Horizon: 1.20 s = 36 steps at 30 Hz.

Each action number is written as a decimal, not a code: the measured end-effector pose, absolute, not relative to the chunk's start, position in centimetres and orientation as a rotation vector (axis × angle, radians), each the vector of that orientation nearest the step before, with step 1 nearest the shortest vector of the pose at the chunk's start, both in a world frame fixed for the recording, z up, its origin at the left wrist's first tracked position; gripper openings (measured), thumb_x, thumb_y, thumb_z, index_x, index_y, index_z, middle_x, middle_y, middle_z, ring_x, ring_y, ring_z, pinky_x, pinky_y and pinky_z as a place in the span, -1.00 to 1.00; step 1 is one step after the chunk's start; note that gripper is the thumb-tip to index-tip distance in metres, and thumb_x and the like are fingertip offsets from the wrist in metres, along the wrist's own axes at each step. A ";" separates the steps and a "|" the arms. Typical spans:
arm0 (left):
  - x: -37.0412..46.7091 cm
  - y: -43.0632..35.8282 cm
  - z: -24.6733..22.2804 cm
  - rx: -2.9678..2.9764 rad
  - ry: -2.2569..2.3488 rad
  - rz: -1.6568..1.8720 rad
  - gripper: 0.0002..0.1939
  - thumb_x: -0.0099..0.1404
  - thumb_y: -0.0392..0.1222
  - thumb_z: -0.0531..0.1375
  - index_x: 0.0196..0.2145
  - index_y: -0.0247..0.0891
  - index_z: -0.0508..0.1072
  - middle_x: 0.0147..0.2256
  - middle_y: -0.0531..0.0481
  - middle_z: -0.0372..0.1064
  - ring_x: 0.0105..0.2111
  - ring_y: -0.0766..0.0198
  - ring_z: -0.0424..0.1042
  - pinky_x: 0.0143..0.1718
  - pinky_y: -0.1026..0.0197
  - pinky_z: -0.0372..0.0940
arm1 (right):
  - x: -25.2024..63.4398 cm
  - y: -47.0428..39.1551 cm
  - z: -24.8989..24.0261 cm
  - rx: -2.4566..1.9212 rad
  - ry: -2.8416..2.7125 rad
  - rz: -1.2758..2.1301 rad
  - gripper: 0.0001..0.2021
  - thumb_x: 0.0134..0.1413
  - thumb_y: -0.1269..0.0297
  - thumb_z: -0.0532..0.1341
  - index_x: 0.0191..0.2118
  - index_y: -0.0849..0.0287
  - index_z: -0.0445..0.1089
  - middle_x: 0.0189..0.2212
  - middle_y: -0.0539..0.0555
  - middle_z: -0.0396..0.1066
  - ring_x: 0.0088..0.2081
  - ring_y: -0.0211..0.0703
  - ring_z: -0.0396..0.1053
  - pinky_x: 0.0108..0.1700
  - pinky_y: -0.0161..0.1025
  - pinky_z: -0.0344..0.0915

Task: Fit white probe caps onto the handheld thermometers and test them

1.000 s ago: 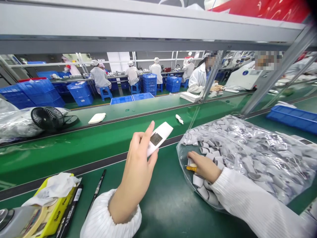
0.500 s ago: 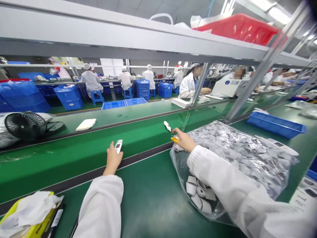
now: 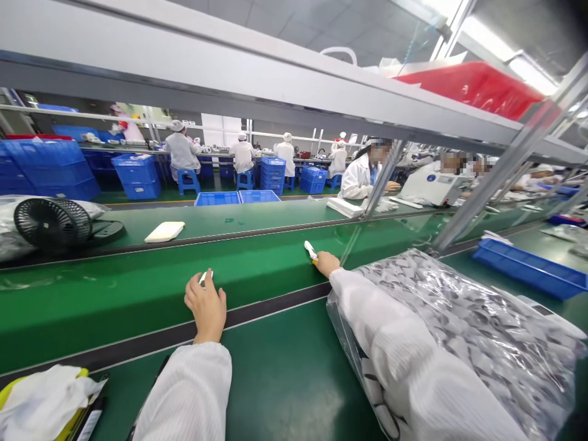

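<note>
My left hand [image 3: 206, 306] is over the green belt [image 3: 261, 269], its fingers apart, with a white device [image 3: 205, 277] partly hidden behind the fingertips. Farther right, my right hand [image 3: 327, 263] reaches over the belt with its fingers closed round a yellow-orange tool [image 3: 315, 261]. Its fingertips are at the near end of another white device [image 3: 309, 248] lying on the belt; whether they grip it is hard to tell. Under my right forearm lies a large clear bag [image 3: 459, 318] of white and grey curved parts.
Beyond the belt are a black fan [image 3: 50, 223] and a pale pad [image 3: 165, 231]. A blue tray [image 3: 528, 266] lies at right, a yellow container with white cloth [image 3: 50, 398] at lower left. A metal shelf [image 3: 275, 79] crosses overhead; a person [image 3: 361, 174] sits opposite.
My right hand has moved to the near end of the right device. My left fingers now cover most of the left device, which sits farther left. The camera view has shifted.
</note>
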<state>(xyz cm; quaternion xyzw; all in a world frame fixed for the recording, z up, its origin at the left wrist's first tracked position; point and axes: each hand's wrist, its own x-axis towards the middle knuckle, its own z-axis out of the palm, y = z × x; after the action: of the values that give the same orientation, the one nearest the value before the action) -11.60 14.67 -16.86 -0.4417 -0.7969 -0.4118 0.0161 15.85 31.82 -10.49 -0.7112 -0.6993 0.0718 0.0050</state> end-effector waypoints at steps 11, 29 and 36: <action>-10.7 14.1 -12.5 -1.624 -2.597 -2.117 -0.61 0.40 -0.02 0.19 0.08 -0.28 0.40 0.12 -0.17 0.33 0.07 0.04 0.38 0.09 -0.14 0.32 | 14.1 25.7 -2.6 -1.528 -2.371 0.620 -0.71 0.29 0.17 0.22 0.01 0.24 0.41 -0.08 0.12 0.46 -0.14 -0.14 0.47 -0.12 -0.10 0.47; -2.9 2.7 0.5 -3.047 -1.771 -2.781 -0.62 0.44 -0.07 0.12 0.12 -0.25 0.21 -0.27 -0.03 0.42 -0.48 0.39 0.34 -0.43 0.31 0.28 | 16.2 10.0 2.4 -0.528 -1.445 1.136 -0.58 -0.02 0.08 0.43 -0.19 0.06 0.21 -0.37 -0.02 0.50 -0.68 -0.47 -0.03 -0.68 -0.41 -0.11; -1.4 1.8 -0.1 -2.795 -1.882 -2.678 -0.65 0.47 0.00 0.07 0.11 -0.18 0.25 -0.29 0.02 0.34 -0.43 0.37 0.28 -0.43 0.32 0.27 | 15.9 10.5 1.0 -0.387 -1.315 1.350 -0.71 0.06 -0.01 0.37 -0.19 0.05 0.45 -0.71 -0.21 -0.02 -0.70 -0.44 -0.20 -0.70 -0.43 -0.19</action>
<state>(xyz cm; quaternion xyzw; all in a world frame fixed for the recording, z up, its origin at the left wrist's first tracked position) -1.36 1.78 -0.07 -0.5427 -0.3654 -0.5201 -0.5490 15.88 10.48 0.98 -0.1652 -0.5605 0.5757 0.5719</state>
